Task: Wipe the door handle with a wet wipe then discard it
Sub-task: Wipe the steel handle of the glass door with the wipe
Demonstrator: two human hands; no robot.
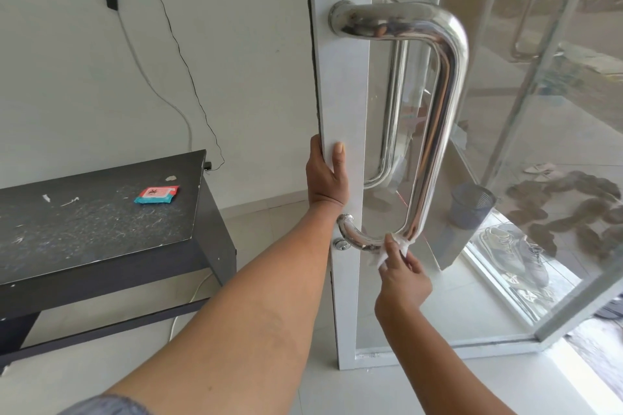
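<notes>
Low on the steel door handle [438, 118], at its near bend, the right hand [404, 276] pinches a white wet wipe [401, 243] against the metal, the wipe bunched at its fingertips. Left of the handle, the left hand [327, 175] grips the door frame [344, 94] edge.

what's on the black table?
A teal-and-red wipes pack lies on the black table, plus pale scraps and lint. The patch under the pack is covered; the left end is out of frame.

Dusty black table [101, 229], teal-and-red wipes pack [156, 194] near its far right corner, small white scraps [46, 198] leftward
</notes>
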